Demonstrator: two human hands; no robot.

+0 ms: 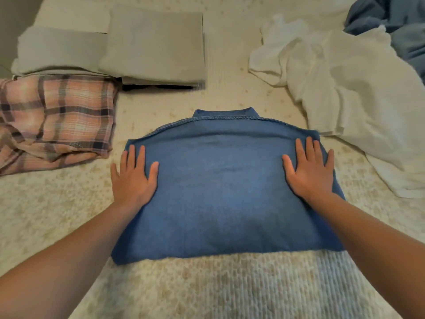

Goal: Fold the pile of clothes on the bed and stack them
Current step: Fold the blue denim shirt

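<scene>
Cream, nubbly bedding (218, 286) covered the whole bed and carried everything else. At twelve to one o'clock, and out to two, sprawled the largest loose heap, a crumpled white garment (345, 88), with a rumpled blue cloth (395, 24) behind it at the far right edge; both looked unfolded. At ten to eleven o'clock sat a stack of folded grey-beige pieces (156, 44), and at nine o'clock a pink plaid garment (57, 120) lay loosely bunched just beside that stack. Dead centre lay the denim shirt (220, 187), back upward, collar pointing to twelve o'clock and hem toward six, already narrowed to a rough rectangle whose long axis ran twelve to six. The left hand (133, 176) rested flat on the shirt's nine o'clock edge, fingers straight and spread, the outer ones lapping onto the bedding; the right hand (310, 171) pressed flat on the three o'clock edge in the same way, nothing pinched by either. Both sat in the upper half, equally near the collar. Judging from that, the next fold would probably run across the short axis, hem brought up toward the collar, and the finished stack lay nearer the left hand.
</scene>
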